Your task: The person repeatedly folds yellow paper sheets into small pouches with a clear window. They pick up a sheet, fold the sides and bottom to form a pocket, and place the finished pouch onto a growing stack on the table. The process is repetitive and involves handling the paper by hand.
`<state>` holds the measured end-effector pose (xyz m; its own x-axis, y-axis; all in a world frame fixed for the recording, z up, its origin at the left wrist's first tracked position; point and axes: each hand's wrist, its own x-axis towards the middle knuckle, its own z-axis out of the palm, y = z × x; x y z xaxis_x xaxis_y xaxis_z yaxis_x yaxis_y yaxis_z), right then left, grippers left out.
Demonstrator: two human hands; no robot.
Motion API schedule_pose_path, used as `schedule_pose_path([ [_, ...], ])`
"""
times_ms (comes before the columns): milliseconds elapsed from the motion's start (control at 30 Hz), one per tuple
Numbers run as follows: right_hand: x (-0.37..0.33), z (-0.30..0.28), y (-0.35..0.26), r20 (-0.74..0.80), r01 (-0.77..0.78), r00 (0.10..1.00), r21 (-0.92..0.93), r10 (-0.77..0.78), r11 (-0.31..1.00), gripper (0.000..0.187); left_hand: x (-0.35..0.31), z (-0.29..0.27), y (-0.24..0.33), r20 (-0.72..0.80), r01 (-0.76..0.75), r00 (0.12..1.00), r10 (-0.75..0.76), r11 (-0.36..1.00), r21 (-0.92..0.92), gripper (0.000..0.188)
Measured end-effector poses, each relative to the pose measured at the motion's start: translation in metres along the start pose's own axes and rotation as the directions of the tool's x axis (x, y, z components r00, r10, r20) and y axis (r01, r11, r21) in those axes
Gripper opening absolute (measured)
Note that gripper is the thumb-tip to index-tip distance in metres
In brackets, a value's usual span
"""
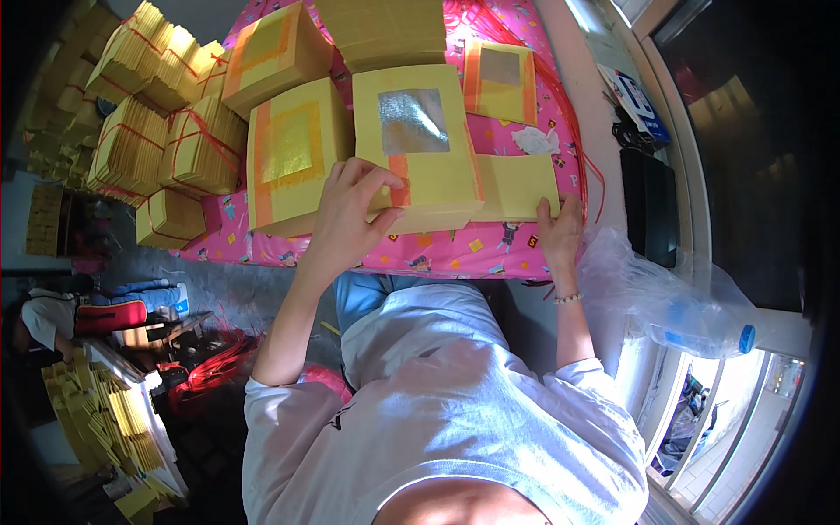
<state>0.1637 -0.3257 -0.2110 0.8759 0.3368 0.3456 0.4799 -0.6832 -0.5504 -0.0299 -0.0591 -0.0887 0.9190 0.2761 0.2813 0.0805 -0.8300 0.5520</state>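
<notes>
A tall stack of yellow paper [367, 131] stands in front of me, its top sheet bearing a silver foil square and an orange band. My left hand [350, 206] is at the stack's near left edge, fingers curled over the top and thumb at the front side, closed on the paper there. Right of the stack lies a low pile of plain yellow paper [516, 186]. My right hand [560, 232] pinches its right edge between thumb and fingers. Farther back on the right sits a small pile of foil-marked paper [516, 103].
More yellow stacks [262, 166] and red-tied bundles [131, 144] fill the left side of the pink patterned tablecloth [394, 256]. Red ties [573, 122] run along the right edge, near crumpled white tissue [535, 140]. A clear plastic bag [630, 280] hangs by my right arm. Another person [52, 315] works at far left.
</notes>
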Motion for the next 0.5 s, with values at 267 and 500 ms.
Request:
schedule_pose_path([
  [267, 0.009, -0.011, -0.018, -0.159, 0.215, 0.961, -0.087, -0.227, 0.973, 0.033, 0.000, -0.004, -0.006, 0.043, -0.002, 0.999, 0.003, 0.999, -0.045, 0.034],
  [500, 0.018, -0.026, -0.102, -0.009, 0.419, 0.893, 0.377, -0.449, 0.826, 0.031, 0.000, -0.006, -0.011, 0.055, -0.013, 0.998, 0.016, 0.998, -0.060, 0.035],
])
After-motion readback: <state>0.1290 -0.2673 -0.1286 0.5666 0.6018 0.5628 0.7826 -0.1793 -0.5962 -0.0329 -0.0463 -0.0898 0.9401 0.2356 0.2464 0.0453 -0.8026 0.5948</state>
